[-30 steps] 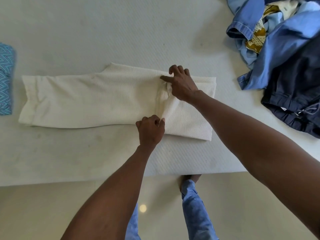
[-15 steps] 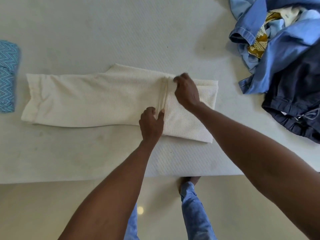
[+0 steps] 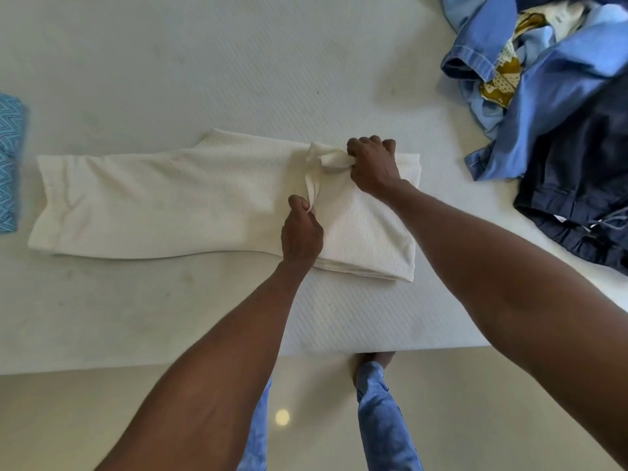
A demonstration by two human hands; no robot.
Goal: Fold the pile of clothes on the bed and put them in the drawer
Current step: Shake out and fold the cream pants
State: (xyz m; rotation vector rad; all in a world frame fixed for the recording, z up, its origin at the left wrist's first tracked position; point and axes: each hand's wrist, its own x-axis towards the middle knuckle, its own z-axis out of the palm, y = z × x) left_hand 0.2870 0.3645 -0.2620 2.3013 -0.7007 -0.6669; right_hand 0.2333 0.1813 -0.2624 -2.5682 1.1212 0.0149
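1. The bed (image 3: 170, 62), covered in white quilted fabric, is filling most of the view; its near edge is running across the lower half, with pale floor (image 3: 68, 419) lying below it.
2. The cream ribbed garment (image 3: 153, 205) is lying flat near the middle of the bed, stretching left to right, with its right end doubled over onto itself.
3. The pile of clothes (image 3: 560, 96) is sitting at the bed's upper right corner, well apart from the cream garment; light blue, denim-blue, mustard-patterned and navy pieces are lying tangled together.
4. The person's legs (image 3: 384, 419), in blue trousers, are standing just below the bed's edge.
5. The right hand (image 3: 373, 164) is resting on the garment's far edge, its fingers curled and pinching a raised tuck of cream fabric.
6. The left hand (image 3: 300, 229) is resting on the near part of the same fold, thumb and curled fingers pinching the lower end of the raised edge.
7. A blue zigzag-patterned cloth (image 3: 10, 164) is lying at the left border, just beside the garment's left end and partly cut off.
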